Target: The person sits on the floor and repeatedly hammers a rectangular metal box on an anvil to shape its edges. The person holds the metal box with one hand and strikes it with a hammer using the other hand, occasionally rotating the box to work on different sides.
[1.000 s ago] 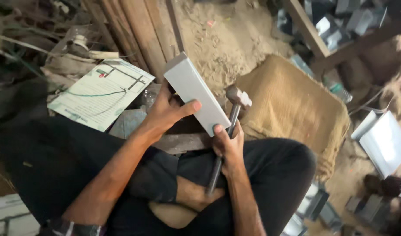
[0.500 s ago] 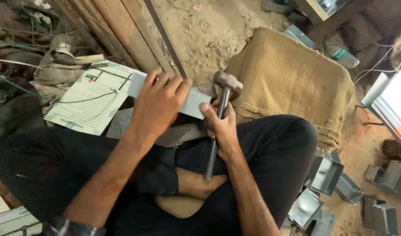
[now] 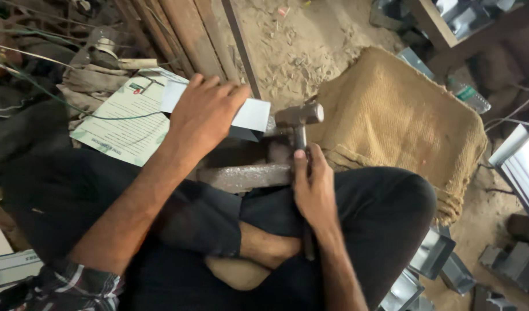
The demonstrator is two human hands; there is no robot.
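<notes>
Over the rusty flat iron bar (image 3: 244, 175), our left hand (image 3: 204, 112) pressed spread on the folded grey sheet-metal piece (image 3: 250, 115), steadying it; our right hand (image 3: 313, 187) gripped the steel-headed hammer (image 3: 299, 115).

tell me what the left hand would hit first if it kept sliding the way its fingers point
Probably the hammer head: the left hand lies flat on the metal sheet, fingers pointing right toward it, though depth is unclear.

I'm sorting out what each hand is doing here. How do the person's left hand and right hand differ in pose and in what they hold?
The left hand lies spread, palm down, flat on the pale sheet-metal piece; the right hand is curled in a fist around the hammer handle. The left hand reaches further from the body; the right hand sits close above the knee. Both are bare and meet at the metal bar.
</notes>
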